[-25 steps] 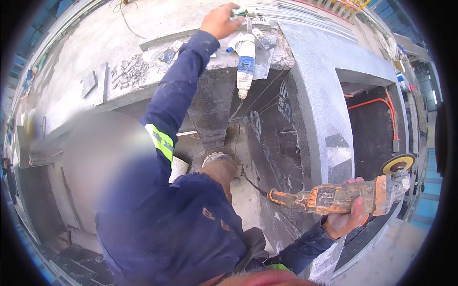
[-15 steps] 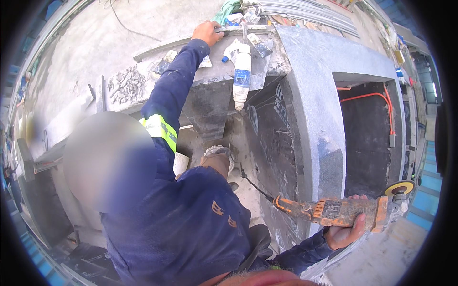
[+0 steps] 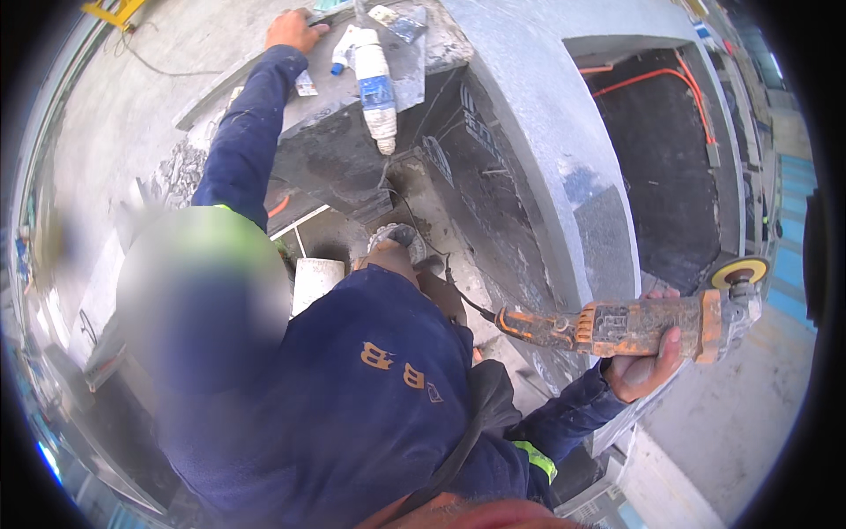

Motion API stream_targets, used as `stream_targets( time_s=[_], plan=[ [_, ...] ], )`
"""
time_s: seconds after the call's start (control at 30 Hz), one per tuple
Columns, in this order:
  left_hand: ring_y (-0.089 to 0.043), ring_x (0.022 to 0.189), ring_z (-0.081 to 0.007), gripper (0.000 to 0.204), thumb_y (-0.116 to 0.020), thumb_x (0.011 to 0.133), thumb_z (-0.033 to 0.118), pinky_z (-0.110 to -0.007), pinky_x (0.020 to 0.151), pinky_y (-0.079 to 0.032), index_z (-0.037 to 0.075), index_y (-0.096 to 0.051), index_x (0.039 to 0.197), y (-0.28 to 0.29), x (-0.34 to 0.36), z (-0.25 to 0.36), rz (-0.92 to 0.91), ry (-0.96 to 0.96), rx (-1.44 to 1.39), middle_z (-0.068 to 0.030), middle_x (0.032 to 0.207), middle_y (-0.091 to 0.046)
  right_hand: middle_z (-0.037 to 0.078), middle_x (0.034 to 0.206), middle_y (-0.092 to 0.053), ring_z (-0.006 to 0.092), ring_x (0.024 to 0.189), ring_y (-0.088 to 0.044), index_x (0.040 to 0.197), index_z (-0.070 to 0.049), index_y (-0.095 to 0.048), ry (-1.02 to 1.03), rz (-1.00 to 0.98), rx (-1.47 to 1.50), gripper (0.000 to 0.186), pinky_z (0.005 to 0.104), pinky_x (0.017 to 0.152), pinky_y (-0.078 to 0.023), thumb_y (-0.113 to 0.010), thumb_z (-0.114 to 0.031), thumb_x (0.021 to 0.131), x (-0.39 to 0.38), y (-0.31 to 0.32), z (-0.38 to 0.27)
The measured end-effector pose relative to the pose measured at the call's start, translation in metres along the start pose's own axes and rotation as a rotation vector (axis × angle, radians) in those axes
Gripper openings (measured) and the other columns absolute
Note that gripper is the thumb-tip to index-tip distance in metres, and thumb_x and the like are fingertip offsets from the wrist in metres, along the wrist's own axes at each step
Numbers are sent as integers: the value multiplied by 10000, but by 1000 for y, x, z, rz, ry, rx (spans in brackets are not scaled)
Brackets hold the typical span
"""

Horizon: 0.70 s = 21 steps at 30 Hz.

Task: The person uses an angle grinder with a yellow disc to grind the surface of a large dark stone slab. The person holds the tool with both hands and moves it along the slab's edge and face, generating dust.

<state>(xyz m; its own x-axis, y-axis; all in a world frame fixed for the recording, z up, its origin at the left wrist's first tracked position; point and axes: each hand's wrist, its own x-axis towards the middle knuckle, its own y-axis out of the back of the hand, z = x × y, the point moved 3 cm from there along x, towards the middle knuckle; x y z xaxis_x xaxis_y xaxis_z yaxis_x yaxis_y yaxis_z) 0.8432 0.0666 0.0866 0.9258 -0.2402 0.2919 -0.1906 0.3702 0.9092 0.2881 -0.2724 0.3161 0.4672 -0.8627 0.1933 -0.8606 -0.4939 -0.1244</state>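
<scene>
My left hand [image 3: 293,33] is high in the picture, fingers bent over the edge of a grey ledge [image 3: 220,104]. Just right of it lie a white-and-blue power tool [image 3: 377,93], nose hanging over the ledge's edge, a blue-tipped white item [image 3: 342,55] and a dusty small flat piece [image 3: 397,24]. At lower right, my right hand [image 3: 652,366] grips a dusty orange-and-grey angle grinder [image 3: 639,324] from beneath, with its yellow disc [image 3: 738,271] facing upward and its black cord trailing left.
A speckled grey slab [image 3: 546,132] borders a dark opening with red conduit [image 3: 648,79]. Below the ledge are dark panels, a white cylindrical container [image 3: 315,286] and my boot [image 3: 397,236]. Rubble [image 3: 181,167] lies at left; a yellow metal object [image 3: 115,11] is at top left.
The whole view has shifted, with the ledge and slab now higher and farther left. My left hand has come down onto the ledge's edge. The grinder stays in my right hand.
</scene>
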Motion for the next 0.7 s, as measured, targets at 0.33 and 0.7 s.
stream_targets(
  time_s=[0.33,0.7],
  plan=[
    [-671,974,-281,495,-755,807,403,-390,866,-517,111,-666,1197,52,-22,18,439,-78,-236,-158,1028,-695,255,1153,-565,323,988,-614,1357,60,-383,16,122,16,684,439,874,-508,-678,-209,802,10,46,23],
    [-586,1061,-201,513,-735,869,231,-360,950,-461,9,-546,1291,53,-299,382,-1022,-501,-1257,-126,1112,-638,116,1036,-635,202,886,-627,1220,31,-524,-155,245,-53,498,328,785,-507,-729,-81,780,11,103,59]
  ],
)
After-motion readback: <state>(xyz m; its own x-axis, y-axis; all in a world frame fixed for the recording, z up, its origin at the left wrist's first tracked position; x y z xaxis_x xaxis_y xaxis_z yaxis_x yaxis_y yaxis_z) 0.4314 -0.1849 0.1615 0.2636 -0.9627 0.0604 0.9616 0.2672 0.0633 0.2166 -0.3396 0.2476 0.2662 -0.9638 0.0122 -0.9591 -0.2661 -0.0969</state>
